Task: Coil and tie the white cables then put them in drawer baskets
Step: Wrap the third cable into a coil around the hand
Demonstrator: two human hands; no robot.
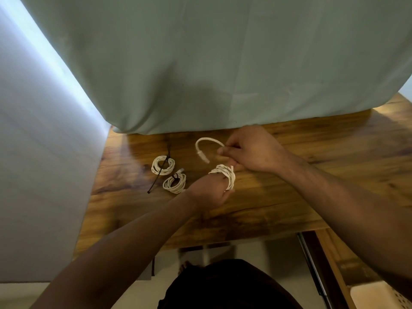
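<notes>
Gripping the white cable coil [224, 173] looped round its fingers, the left hand [209, 194] hangs over the table [301, 197]. Right hand [250, 150], at 1 o'clock, pinches the loose end [208, 141]. Two tied coils [163, 165] lie at 9 o'clock.

You're in a home room, it seems: glossy wooden table [278, 208], green curtain [200, 63] along its far edge, white basket [383, 295] below its near right corner.

White cables [163, 172]; black ties [153, 184]; brown wood-grain table [312, 175]; plain pale green cloth [200, 63] across the upper frame.
</notes>
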